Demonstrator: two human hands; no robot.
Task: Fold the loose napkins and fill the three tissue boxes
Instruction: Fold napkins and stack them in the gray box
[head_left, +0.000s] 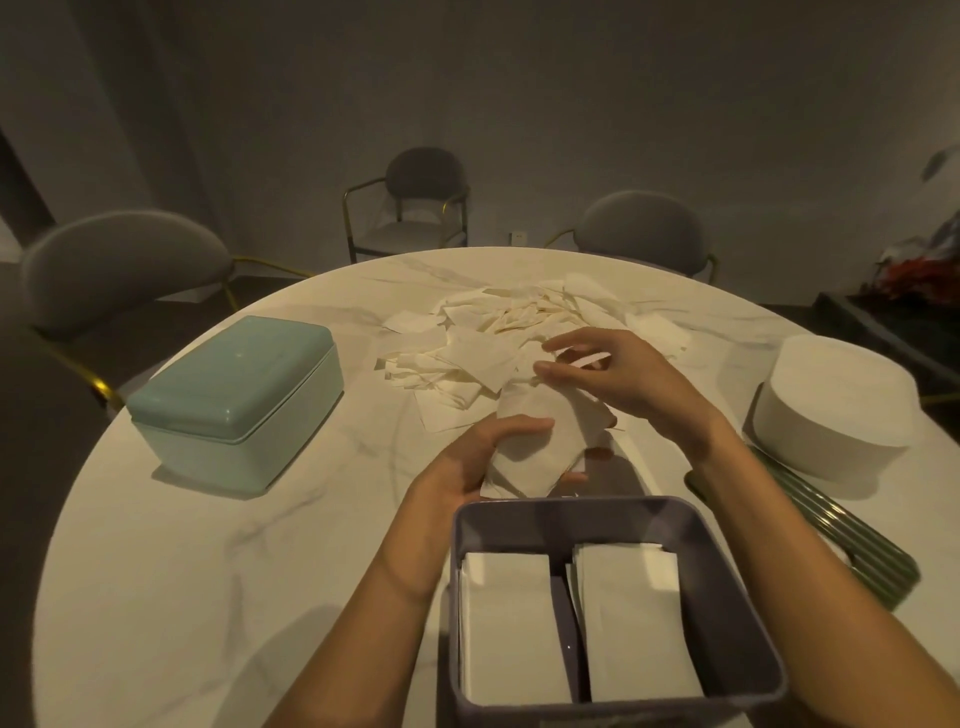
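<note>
Just beyond the purple box (613, 512), left grip (467, 462) clasps folded napkins (540, 447); right grip (613, 374) hovers loosely open above.

Loose napkins (511, 332): white, jumbled heap, 12 o'clock on table. Held napkins (545, 447): small stack, centre. Purple box (613, 512): open, two folded stacks, 6 o'clock. Teal box (234, 395): lidded, 9 o'clock. White box (836, 410): round, 3 o'clock.

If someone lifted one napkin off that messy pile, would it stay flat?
Probably not. The loose napkins lie creased and overlapping, so one would likely droop. The napkin held in the left hand already bends. They look very light, easily scattered.
</note>
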